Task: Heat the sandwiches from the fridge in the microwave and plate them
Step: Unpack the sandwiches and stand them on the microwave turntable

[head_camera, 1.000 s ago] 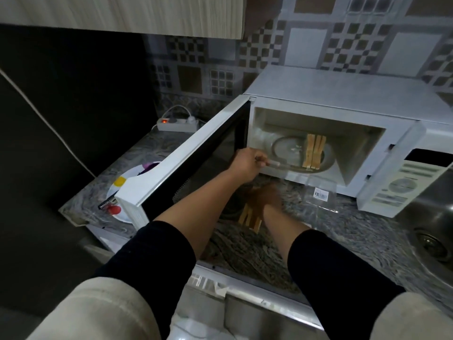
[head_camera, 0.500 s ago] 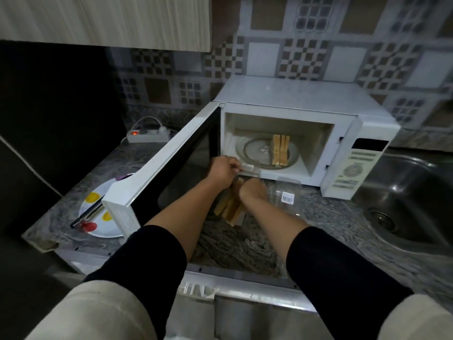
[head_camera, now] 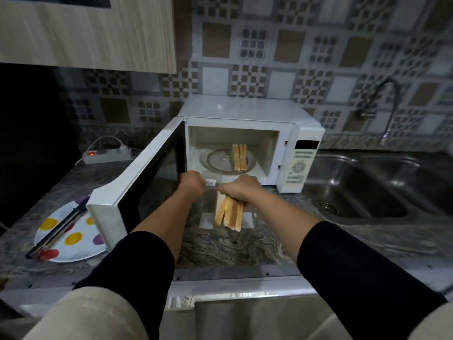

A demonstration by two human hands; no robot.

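The white microwave (head_camera: 250,111) stands open, its door (head_camera: 137,182) swung out to the left. One sandwich (head_camera: 239,157) stands on edge on the glass turntable (head_camera: 215,160) inside. In front of the opening, my right hand (head_camera: 241,190) grips a second sandwich (head_camera: 229,213) above the counter. My left hand (head_camera: 192,184) pinches the clear plastic sandwich package (head_camera: 210,192), which hangs around that sandwich. A white plate with coloured dots (head_camera: 71,231) lies on the counter at the left, behind the door.
Dark tongs (head_camera: 56,229) rest across the plate. A power strip (head_camera: 107,155) sits at the back left. A steel sink (head_camera: 367,190) with a tap (head_camera: 384,106) is right of the microwave. A wall cupboard (head_camera: 88,33) hangs overhead at the left.
My right hand has drawn the second sandwich up out of the clear package that my left hand holds. The view has pulled back and shifted right, so the sink and tap show.
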